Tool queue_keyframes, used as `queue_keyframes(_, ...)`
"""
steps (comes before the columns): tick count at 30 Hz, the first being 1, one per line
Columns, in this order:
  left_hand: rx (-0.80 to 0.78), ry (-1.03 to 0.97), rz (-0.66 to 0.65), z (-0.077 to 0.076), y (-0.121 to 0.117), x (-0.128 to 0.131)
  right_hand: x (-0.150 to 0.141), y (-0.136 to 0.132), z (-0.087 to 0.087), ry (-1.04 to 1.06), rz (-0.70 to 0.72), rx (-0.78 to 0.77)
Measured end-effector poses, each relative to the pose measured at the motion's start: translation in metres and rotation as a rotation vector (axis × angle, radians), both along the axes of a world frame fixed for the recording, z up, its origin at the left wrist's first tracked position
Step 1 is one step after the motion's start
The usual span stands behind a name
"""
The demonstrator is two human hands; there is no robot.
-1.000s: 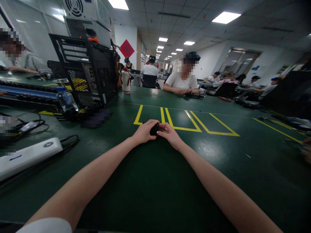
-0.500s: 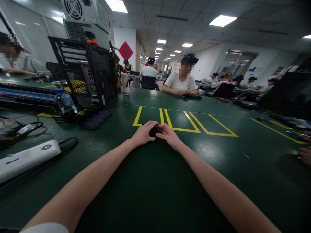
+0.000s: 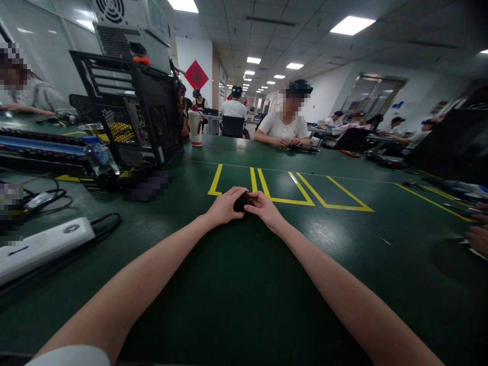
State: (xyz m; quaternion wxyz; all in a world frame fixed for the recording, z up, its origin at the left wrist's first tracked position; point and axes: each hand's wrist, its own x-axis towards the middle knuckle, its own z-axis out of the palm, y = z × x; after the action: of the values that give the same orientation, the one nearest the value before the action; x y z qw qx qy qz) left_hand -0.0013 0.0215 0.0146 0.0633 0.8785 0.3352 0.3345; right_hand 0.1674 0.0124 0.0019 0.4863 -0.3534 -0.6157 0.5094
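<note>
Since our fingers cover most of it, we can't pin down what this small black object [image 3: 240, 203] actually is, but here's our read on handling it. It sits between our hands, over the green tabletop [image 3: 244, 290] (can't tell if it's touching), just on the near side of the yellow tape outlines [image 3: 293, 202]. Our left hand [image 3: 224, 207] is wrapped around its left side, fingers over the top and thumb low, while our right hand [image 3: 265, 209] pinches the right edge with thumb and fingertips. Going by how small it looks, we'd guess it's light, and probably stiff, maybe a plastic shell. Could be a bit slippery if that dark surface is smooth. Fragile? Hard to say, so we'd go easy on the squeeze. Best hold imo: cradle the body with the left, fingertips only at the right edge.
</note>
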Motion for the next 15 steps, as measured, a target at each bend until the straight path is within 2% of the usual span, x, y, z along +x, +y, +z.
queue_keyframes(2, 0.002, 0.005, 0.006, -0.0011, 0.0012, 0.0003, -0.0011, -0.0023, 0.0010, 0.005, -0.015, 0.010)
queue_keyframes(7, 0.016, -0.001, 0.002, -0.0021, 0.0023, 0.0005, -0.0055, -0.0036, 0.0024, -0.011, -0.100, -0.092)
queue_keyframes(11, 0.010, -0.007, -0.003, -0.0008, 0.0006, -0.0005, -0.0055, -0.0011, 0.0017, 0.026, -0.057, -0.145)
queue_keyframes(15, -0.004, -0.005, 0.000, 0.0007, -0.0002, -0.0010, -0.0032, -0.0007, 0.0001, 0.040, -0.009, -0.056)
